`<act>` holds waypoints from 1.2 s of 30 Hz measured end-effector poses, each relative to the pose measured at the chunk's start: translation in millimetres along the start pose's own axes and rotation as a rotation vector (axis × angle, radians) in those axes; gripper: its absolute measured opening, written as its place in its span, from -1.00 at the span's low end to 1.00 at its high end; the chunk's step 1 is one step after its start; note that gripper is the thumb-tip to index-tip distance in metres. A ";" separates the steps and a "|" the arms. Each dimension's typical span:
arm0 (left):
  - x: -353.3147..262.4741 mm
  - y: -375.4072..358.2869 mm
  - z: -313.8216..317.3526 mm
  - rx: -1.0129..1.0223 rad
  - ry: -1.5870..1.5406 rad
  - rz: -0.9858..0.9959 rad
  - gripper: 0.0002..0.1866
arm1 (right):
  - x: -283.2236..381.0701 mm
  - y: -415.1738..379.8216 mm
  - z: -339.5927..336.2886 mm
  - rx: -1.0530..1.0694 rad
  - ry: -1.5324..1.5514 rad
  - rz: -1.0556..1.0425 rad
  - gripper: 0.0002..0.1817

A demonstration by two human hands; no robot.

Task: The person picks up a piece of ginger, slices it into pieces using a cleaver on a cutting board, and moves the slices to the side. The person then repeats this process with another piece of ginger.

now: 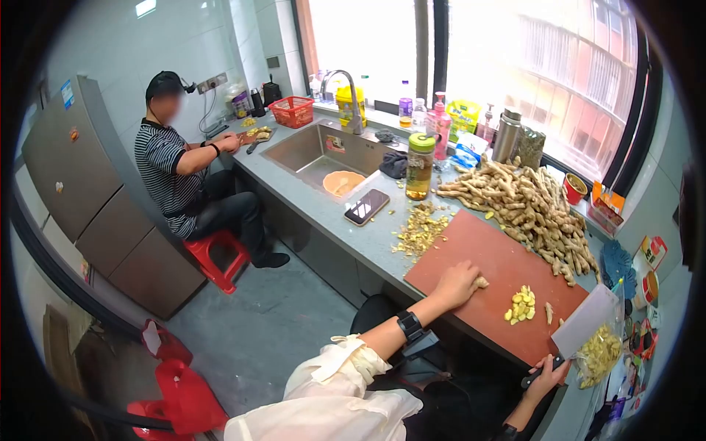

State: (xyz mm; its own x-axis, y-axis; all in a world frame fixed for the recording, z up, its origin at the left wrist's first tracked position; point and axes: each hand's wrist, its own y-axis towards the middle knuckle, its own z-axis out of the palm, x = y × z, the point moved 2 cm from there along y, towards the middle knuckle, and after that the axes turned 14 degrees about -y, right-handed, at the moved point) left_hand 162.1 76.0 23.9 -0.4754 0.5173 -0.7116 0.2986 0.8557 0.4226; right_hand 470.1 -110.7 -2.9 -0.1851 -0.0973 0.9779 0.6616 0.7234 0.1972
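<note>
My left hand (456,285) rests on the brown cutting board (471,253), its fingers closed on a piece of ginger (481,282) whose tip shows past them. At the board's right end, my right hand (546,378) grips the black handle of a cleaver (586,321). Its broad blade points away from me, over the right edge of the board. Between my hands lies a small heap of yellow ginger slices (521,305), with a thin ginger piece (548,314) beside it. A clear bag of cut ginger (598,353) is next to the blade, partly covered by it.
Behind the board is a large pile of ginger roots (526,202). Ginger scraps (421,229), a phone (367,207) and a green-lidded bottle (420,167) stand left of it. Beyond the sink (294,152), another person (176,158) sits on a red stool (220,257), hands at a board.
</note>
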 end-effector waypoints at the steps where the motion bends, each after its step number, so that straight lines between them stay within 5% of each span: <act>1: 2.7 -3.0 0.4 -0.010 0.000 0.002 -0.74 | -3.2 2.3 -1.5 0.003 -0.014 -0.004 -0.22; 9: 5.6 -9.4 -3.4 -0.147 -0.294 0.078 -0.64 | -18.5 15.6 -8.7 0.011 -0.087 -0.008 -0.29; 12: 9.1 -5.6 4.1 -0.155 -0.245 0.096 -0.72 | -16.8 17.0 -6.7 0.025 -0.048 0.006 -0.62; 15: -0.8 -4.8 -5.9 -0.218 -0.279 0.136 -0.75 | -3.4 10.5 4.0 0.026 0.041 0.045 -0.61; 22: 9.7 -4.3 -1.4 -0.085 -0.187 0.072 -0.75 | 15.0 1.6 6.8 0.056 -0.114 -0.041 -0.77; 36: 12.3 -3.6 -0.8 -0.065 -0.168 0.023 -0.73 | 27.5 1.2 10.1 0.057 -0.173 -0.066 -0.70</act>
State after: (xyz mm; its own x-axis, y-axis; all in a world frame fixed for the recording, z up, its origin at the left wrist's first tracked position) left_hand 154.6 79.3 14.0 -0.3224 0.5325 -0.7826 0.2515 0.8452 0.4715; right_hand 458.5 -105.6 23.6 -0.3521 -0.0300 0.9355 0.6027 0.7574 0.2511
